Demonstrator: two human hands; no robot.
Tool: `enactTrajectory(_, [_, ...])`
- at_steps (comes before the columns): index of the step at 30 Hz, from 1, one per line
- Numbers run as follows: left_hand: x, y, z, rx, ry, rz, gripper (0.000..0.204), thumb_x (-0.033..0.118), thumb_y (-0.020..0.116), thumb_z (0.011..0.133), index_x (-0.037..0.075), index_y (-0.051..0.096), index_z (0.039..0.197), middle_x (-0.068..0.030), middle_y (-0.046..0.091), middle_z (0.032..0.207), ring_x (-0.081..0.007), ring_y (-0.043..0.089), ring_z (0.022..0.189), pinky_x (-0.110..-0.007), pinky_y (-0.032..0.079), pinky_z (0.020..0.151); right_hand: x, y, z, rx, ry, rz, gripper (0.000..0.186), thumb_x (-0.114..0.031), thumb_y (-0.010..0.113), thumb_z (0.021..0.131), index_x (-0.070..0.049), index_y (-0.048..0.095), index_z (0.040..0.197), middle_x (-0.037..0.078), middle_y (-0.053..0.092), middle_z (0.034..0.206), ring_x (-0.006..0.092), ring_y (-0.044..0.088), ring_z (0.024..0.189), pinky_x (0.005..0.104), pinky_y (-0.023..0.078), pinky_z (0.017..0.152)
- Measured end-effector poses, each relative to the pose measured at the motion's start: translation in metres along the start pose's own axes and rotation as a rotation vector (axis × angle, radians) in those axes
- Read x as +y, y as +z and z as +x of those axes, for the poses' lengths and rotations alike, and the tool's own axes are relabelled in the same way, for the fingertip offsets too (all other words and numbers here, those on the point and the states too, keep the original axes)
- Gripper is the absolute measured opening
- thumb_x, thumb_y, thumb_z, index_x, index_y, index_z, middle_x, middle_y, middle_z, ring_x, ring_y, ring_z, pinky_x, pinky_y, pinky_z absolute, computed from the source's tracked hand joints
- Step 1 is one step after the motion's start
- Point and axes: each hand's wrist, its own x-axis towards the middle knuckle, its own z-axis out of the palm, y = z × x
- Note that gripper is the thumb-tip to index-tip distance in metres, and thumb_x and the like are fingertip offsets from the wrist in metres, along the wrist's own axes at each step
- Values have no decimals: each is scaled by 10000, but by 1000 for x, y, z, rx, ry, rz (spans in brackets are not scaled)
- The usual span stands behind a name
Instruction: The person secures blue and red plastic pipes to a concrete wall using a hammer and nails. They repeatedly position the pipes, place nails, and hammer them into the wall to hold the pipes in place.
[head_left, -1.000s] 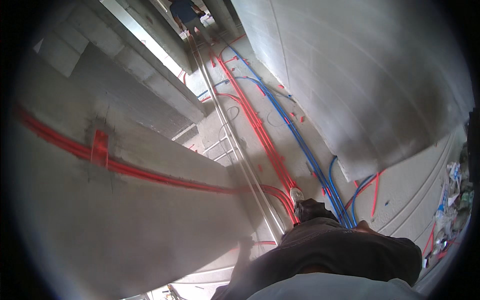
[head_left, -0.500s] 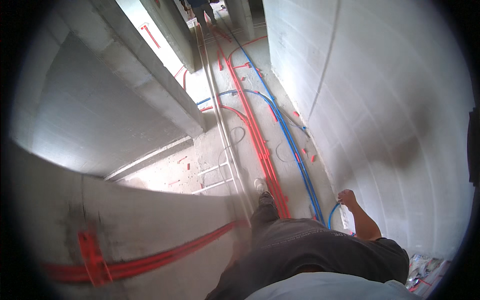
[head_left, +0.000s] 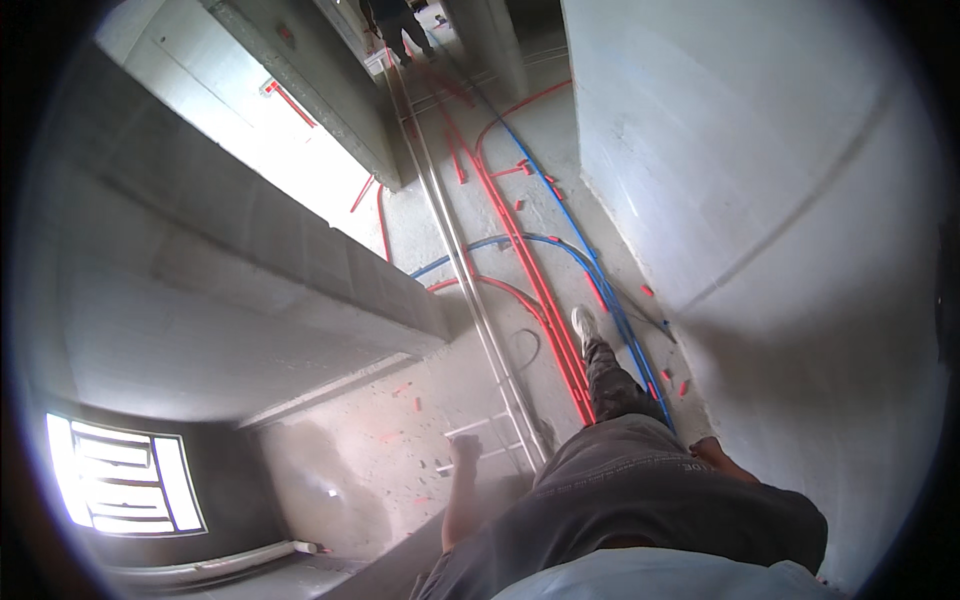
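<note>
My left hand [head_left: 465,450] hangs beside my body, above the floor near the white pipes [head_left: 463,268]. It is smeared by motion, so its fingers do not show, and I see nothing sticking out of it. Close to the right wall, my right hand [head_left: 706,447] is partly covered by my dark shirt, its fingers hidden. Below me my shoe [head_left: 584,325] is on the floor between the red pipes [head_left: 548,305] and the blue pipes [head_left: 632,345]. Neither hand touches any pipe that I can see.
Grey walls stand to the right [head_left: 740,180] and left [head_left: 300,270]. Red pipe scraps [head_left: 684,388] lie along the right wall. A doorway [head_left: 290,150] opens at the upper left, a window [head_left: 125,477] at the lower left. Another person [head_left: 395,22] stands far ahead.
I have stepped forward along the pipes. My left hand has come into view, and my right hand has drawn back partly behind my shirt. A window now shows at the lower left.
</note>
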Motion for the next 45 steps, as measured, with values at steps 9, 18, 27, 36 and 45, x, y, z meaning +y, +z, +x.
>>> enactTrajectory(9, [139, 45, 169, -212, 464, 736, 160, 279, 688, 834, 135, 757, 835, -88, 735, 776, -265, 710, 694, -441, 542, 606, -347, -52, 344, -67, -794, -1407, 211, -276, 722, 784, -92, 779, 870, 108, 685, 705, 274, 683, 651, 458, 522, 592])
enactTrajectory(18, [291, 113, 293, -295, 294, 483, 176, 218, 671, 884, 92, 705, 767, -67, 659, 696, -192, 648, 588, -356, 488, 506, -881, -122, 448, 195, -607, 32, 143, -177, 648, 925, -38, 659, 956, 36, 672, 789, 127, 632, 637, 302, 492, 544])
enactTrajectory(27, [592, 93, 614, -109, -227, -97, 255, 259, 672, 901, 4, 676, 887, -98, 669, 745, -206, 637, 626, -404, 490, 571, -1017, -20, 548, -72, -93, -105, 219, -201, 680, 904, -19, 698, 1025, 103, 710, 857, 214, 676, 696, 384, 530, 595])
enactTrajectory(36, [1017, 11, 852, 82, 47, -184, 152, 150, 662, 876, 6, 671, 924, -45, 632, 713, -128, 567, 609, -300, 439, 543, -1124, -20, 620, -69, 167, 149, 270, -349, 745, 921, -117, 641, 1014, 88, 671, 828, 261, 711, 672, 409, 544, 569])
enactTrajectory(45, [1031, 59, 1051, -186, -52, -53, 135, 210, 651, 870, 106, 638, 784, -2, 596, 643, -131, 538, 540, -317, 436, 489, -1448, -13, 878, -1, 211, 112, 202, -284, 666, 969, -105, 639, 880, 100, 665, 766, 272, 686, 630, 437, 526, 547])
